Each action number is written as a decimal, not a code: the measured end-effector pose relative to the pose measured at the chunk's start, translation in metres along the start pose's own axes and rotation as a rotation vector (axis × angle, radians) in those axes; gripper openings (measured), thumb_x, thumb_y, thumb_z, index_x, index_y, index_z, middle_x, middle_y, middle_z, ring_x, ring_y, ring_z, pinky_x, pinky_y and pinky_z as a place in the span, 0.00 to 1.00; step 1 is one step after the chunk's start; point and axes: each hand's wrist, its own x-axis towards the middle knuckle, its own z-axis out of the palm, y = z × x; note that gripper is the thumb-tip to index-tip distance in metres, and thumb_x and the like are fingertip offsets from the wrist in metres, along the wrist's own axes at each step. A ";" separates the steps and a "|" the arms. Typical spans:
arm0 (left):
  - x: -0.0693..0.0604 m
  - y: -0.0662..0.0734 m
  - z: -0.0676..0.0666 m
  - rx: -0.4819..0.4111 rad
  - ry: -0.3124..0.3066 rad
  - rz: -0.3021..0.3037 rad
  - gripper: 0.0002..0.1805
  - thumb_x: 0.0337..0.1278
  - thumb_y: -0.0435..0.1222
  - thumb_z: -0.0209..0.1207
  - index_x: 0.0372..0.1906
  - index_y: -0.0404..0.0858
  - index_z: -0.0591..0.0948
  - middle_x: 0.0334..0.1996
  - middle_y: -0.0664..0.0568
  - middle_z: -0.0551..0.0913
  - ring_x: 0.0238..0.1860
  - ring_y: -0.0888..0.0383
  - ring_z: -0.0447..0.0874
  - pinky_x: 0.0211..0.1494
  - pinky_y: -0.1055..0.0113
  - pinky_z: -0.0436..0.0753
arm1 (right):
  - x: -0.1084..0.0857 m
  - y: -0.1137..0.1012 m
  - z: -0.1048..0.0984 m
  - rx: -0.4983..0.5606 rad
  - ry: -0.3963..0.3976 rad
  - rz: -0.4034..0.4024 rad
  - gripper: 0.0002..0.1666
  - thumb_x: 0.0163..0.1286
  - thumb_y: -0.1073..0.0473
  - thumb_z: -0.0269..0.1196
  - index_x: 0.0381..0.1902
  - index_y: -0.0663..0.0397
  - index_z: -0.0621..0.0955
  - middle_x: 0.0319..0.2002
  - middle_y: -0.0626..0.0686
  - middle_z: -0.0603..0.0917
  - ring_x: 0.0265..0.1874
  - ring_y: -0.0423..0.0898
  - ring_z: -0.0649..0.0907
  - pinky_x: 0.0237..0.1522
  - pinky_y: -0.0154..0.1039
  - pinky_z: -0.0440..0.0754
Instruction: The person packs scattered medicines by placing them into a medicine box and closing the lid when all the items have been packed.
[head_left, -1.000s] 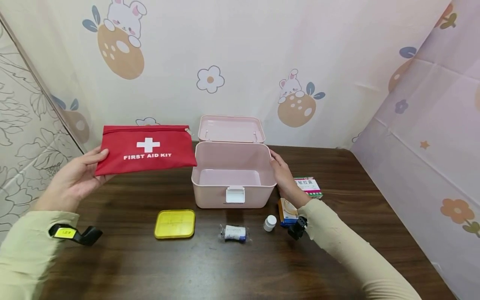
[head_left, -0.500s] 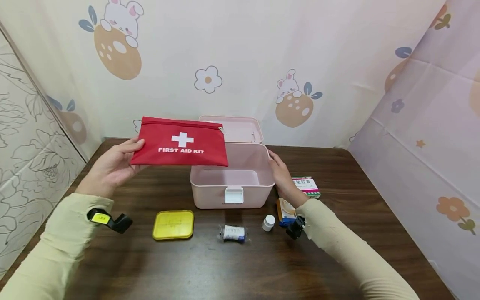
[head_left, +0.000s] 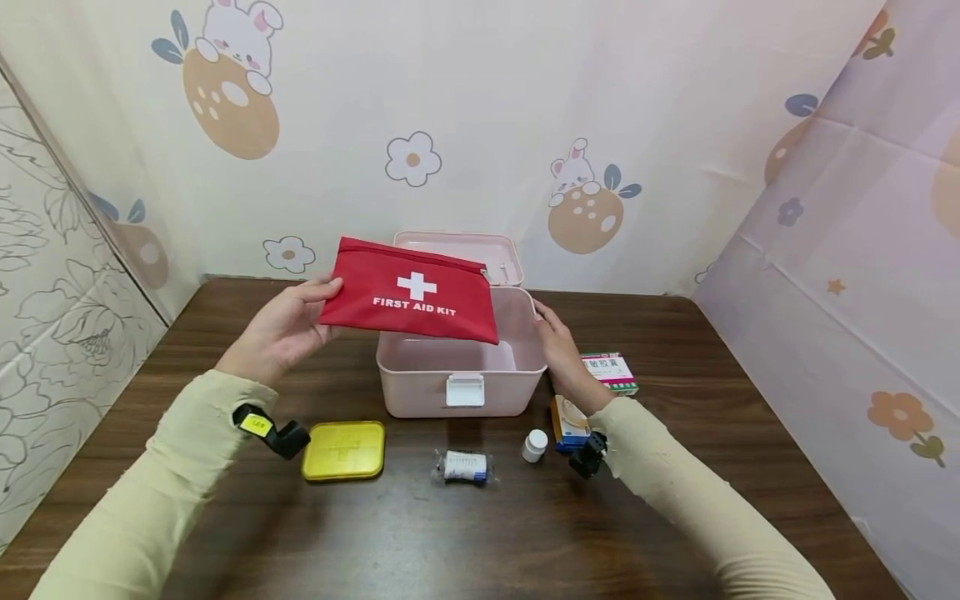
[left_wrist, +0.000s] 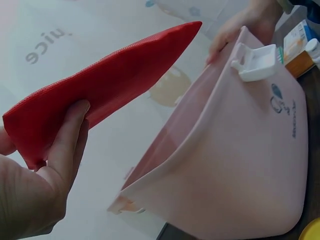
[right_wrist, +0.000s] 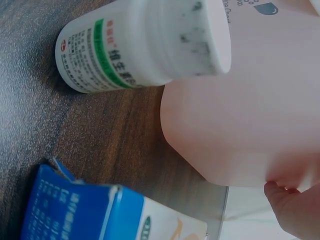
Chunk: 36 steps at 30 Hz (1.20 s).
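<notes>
My left hand (head_left: 288, 329) pinches the left end of a red zippered first aid pouch (head_left: 416, 321), thumb on its front. The pouch (left_wrist: 115, 75) hangs tilted above the mouth of a pink plastic box (head_left: 420, 392), apart from it in the left wrist view. The box stands with its lid (head_left: 498, 246) raised at the back and a white latch (head_left: 465, 390) in front. At the right rim of the box, my right hand (head_left: 566, 354) grips the wall. In the right wrist view only part of that hand (right_wrist: 297, 210) shows against the box's side.
On the dark wooden table (head_left: 420, 550), a yellow flat case (head_left: 343, 450), a wrapped bandage roll (head_left: 465, 467) and a white pill bottle (head_left: 535, 446) lie before the box. A blue-and-orange carton (head_left: 570, 423) and a white-and-green medicine carton (head_left: 611, 372) sit by the right forearm.
My left hand has carried the red pouch rightward from beside the box to over its opening, and the pouch now tilts down to the right. The right hand stays on the rim.
</notes>
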 end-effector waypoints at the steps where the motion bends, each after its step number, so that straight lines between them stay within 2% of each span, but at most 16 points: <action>1: 0.002 -0.002 0.001 0.003 -0.002 -0.004 0.24 0.69 0.28 0.55 0.63 0.44 0.61 0.48 0.49 0.79 0.44 0.53 0.84 0.46 0.63 0.86 | 0.000 0.000 0.000 -0.001 0.001 0.002 0.30 0.83 0.55 0.40 0.78 0.54 0.59 0.76 0.59 0.59 0.72 0.58 0.62 0.71 0.57 0.61; 10: 0.014 -0.011 0.005 0.090 -0.028 -0.023 0.22 0.73 0.30 0.50 0.65 0.42 0.61 0.53 0.49 0.76 0.47 0.54 0.83 0.48 0.62 0.85 | 0.002 0.003 0.001 0.009 -0.001 0.014 0.30 0.83 0.54 0.41 0.79 0.52 0.59 0.76 0.59 0.60 0.71 0.59 0.63 0.71 0.58 0.62; 17: 0.023 -0.016 0.015 0.172 -0.050 -0.025 0.29 0.76 0.29 0.43 0.76 0.40 0.50 0.61 0.49 0.66 0.49 0.56 0.81 0.48 0.63 0.85 | 0.002 0.002 0.002 0.008 -0.003 -0.004 0.30 0.83 0.55 0.41 0.78 0.53 0.59 0.76 0.59 0.60 0.72 0.58 0.62 0.71 0.57 0.61; 23: 0.030 -0.022 0.018 0.263 -0.047 -0.030 0.27 0.76 0.29 0.40 0.75 0.38 0.51 0.57 0.48 0.67 0.48 0.57 0.78 0.46 0.66 0.84 | 0.002 0.003 0.001 -0.008 -0.005 -0.002 0.30 0.83 0.55 0.41 0.79 0.52 0.58 0.76 0.59 0.59 0.73 0.59 0.61 0.71 0.57 0.62; 30: 0.037 -0.029 0.023 0.364 -0.032 -0.051 0.31 0.76 0.30 0.41 0.77 0.38 0.48 0.57 0.48 0.66 0.53 0.55 0.71 0.47 0.67 0.83 | 0.000 0.001 0.001 -0.004 0.003 -0.012 0.30 0.83 0.55 0.41 0.78 0.54 0.59 0.75 0.60 0.61 0.72 0.59 0.63 0.70 0.58 0.62; 36: 0.043 -0.034 0.029 0.411 -0.004 -0.070 0.30 0.76 0.29 0.41 0.77 0.37 0.49 0.55 0.48 0.67 0.51 0.55 0.73 0.45 0.68 0.84 | 0.000 0.002 0.000 0.008 0.003 -0.010 0.30 0.83 0.55 0.42 0.78 0.54 0.59 0.74 0.60 0.62 0.71 0.59 0.63 0.70 0.58 0.64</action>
